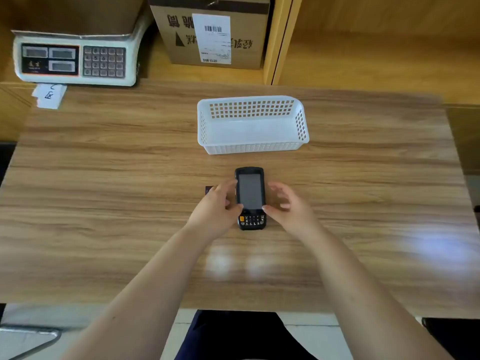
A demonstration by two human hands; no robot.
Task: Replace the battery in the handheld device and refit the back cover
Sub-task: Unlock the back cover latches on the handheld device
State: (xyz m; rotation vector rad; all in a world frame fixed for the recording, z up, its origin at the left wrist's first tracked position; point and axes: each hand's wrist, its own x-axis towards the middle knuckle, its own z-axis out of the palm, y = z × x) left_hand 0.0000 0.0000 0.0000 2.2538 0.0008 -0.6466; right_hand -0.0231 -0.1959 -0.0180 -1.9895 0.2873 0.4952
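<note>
A black handheld device (250, 193) lies face up on the wooden table (130, 178), its dark screen toward the far side and its keypad with an orange key toward me. My left hand (217, 206) touches the device's left edge with its thumb and fingers. My right hand (287, 206) is at the right edge, thumb tip on the device, fingers spread and slightly lifted. A small dark object (208, 189), possibly a battery, peeks out from behind my left hand; most of it is hidden.
A white perforated plastic basket (253, 146) stands just beyond the device. A weighing scale (75, 59) sits at the back left with paper notes (49, 96) under its front. A cardboard box (213, 32) stands at the back centre. A yellow wooden partition (280, 40) rises at the right.
</note>
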